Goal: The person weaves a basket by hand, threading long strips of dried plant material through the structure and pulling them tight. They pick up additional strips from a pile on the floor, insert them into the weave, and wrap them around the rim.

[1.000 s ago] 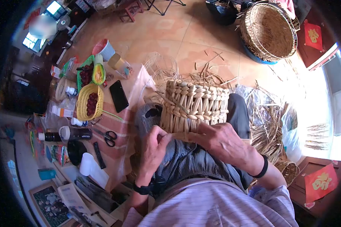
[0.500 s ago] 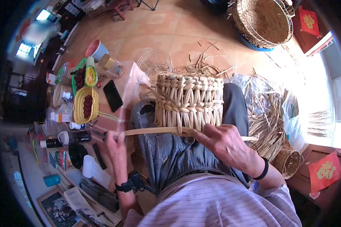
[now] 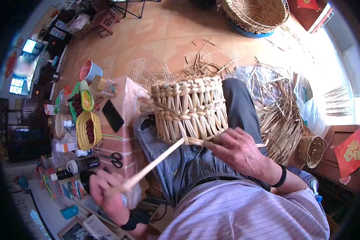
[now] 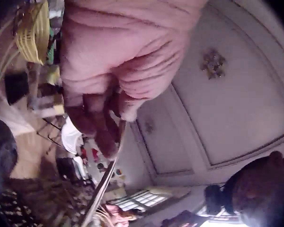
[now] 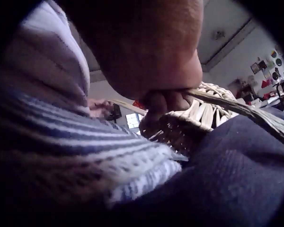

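A woven straw basket (image 3: 190,106) with braided bands rests on the person's lap, between the thighs. The left hand (image 3: 108,194) pinches a pale flat straw strip (image 3: 156,162) between thumb and fingers, out over the left thigh. The strip runs taut and slanting up to the basket's near lower edge. There the right hand (image 3: 241,154) grips straw strands at the edge, thumb toward the strip. In the right wrist view a strand (image 5: 255,113) passes through the curled right fingers (image 5: 156,106) and out along the thigh.
To the left, a cloth-covered table holds a yellow basket (image 3: 83,138) of dark red fruit, a phone (image 3: 113,116), scissors (image 3: 112,159) and bottles. Loose straw (image 3: 282,116) is heaped on the right, beside a small basket (image 3: 311,151). A large round basket (image 3: 256,14) stands farther off.
The left hand has gone from beside the basket's near edge out to the left and toward the body, drawing the strip out long. The right hand has stayed at the edge.
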### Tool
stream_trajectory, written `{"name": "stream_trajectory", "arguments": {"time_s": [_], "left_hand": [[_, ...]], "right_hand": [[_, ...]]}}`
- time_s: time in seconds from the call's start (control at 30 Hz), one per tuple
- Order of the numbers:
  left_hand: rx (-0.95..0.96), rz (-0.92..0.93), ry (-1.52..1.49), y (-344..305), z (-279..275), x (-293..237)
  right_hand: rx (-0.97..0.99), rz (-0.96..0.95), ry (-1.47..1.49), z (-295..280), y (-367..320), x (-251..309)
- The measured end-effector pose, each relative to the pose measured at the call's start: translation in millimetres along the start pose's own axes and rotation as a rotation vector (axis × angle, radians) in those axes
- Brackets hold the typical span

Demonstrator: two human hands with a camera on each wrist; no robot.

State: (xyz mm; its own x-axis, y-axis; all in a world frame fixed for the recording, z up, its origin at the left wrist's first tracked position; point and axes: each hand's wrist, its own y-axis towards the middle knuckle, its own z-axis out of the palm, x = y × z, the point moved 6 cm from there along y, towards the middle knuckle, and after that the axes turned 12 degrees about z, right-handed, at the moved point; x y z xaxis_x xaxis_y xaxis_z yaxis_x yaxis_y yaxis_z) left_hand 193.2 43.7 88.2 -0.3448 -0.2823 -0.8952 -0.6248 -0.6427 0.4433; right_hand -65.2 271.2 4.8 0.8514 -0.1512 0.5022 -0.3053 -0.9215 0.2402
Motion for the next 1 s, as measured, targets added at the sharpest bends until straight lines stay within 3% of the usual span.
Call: {"name": "stream_trajectory", "arguments": {"time_s": [0.07,0.1,0.17,0.2,0.27,0.33,0.37,0.43,0.47,0.57,0.6,0.67,0.87,1.0], "left_hand": [[0.047,-0.029,-0.249,5,52,-8],[0.033,-0.028,-0.209,-1,70,-8],[0.402,-0.142,-0.499,16,124,-2],[0.54,-0.165,-0.468,10,128,10],[0.363,-0.404,-0.486,6,147,35],[0.362,-0.795,-0.4,-32,116,108],[0.257,-0.973,-0.436,-57,103,144],[0.074,-0.885,-0.511,-70,109,170],[-0.016,-0.833,-0.547,-74,114,180],[-0.117,-0.736,-0.627,-79,125,204],[-0.159,-0.665,-0.631,-70,121,210],[-0.182,-0.656,-0.607,-73,123,221],[-0.154,-0.679,-0.823,-66,147,224],[-0.068,-0.649,-0.705,-78,144,236]], "right_hand": [[-0.032,0.004,0.082,-9,16,14],[-0.021,0.003,0.178,-9,27,25],[0.013,-0.044,0.369,2,44,39],[0.049,-0.067,0.356,19,46,38],[0.067,-0.011,0.513,22,41,20],[0.074,0.2,0.649,33,25,-9],[0.097,0.311,0.84,43,16,-24],[0.085,0.36,1.002,54,9,-37],[0.054,0.273,0.884,51,10,-37],[0.061,0.186,0.668,52,6,-39],[0.119,0.227,0.715,48,6,-40],[0.006,0.098,0.705,46,14,-37],[0.133,0.379,0.732,41,13,-37],[0.241,0.603,0.961,32,22,-37]]}}
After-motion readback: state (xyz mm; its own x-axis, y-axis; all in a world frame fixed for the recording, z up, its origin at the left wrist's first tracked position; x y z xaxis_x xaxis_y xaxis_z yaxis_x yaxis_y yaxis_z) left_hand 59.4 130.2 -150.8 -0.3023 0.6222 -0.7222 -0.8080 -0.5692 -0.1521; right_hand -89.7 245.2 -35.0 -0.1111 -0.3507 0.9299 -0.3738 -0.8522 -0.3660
